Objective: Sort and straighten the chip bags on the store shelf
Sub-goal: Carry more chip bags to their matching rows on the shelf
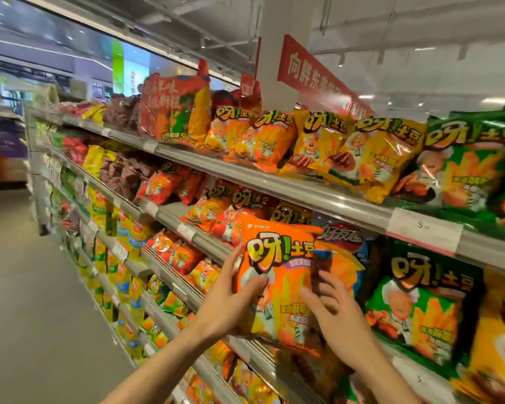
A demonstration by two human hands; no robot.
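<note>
Head view, left grip (231,298) clasping orange chip bag (277,275), right grip (333,313) spread, fingertips touching it

1. A long grey metal store shelf unit (303,189) ran from the near right to the far left, its tiers edged with pale price-tag strips.
2. On the top tier, orange and yellow foil chip bags (274,141) stood along the front edge, several tilted; green foil chip bags (467,161) sat at the right end, and a tall red-orange bag (169,109) leaned further left.
3. On the tier below, a green chip bag (420,304) stood by the front edge, with brown bags (126,176) towards the far left end.
</note>
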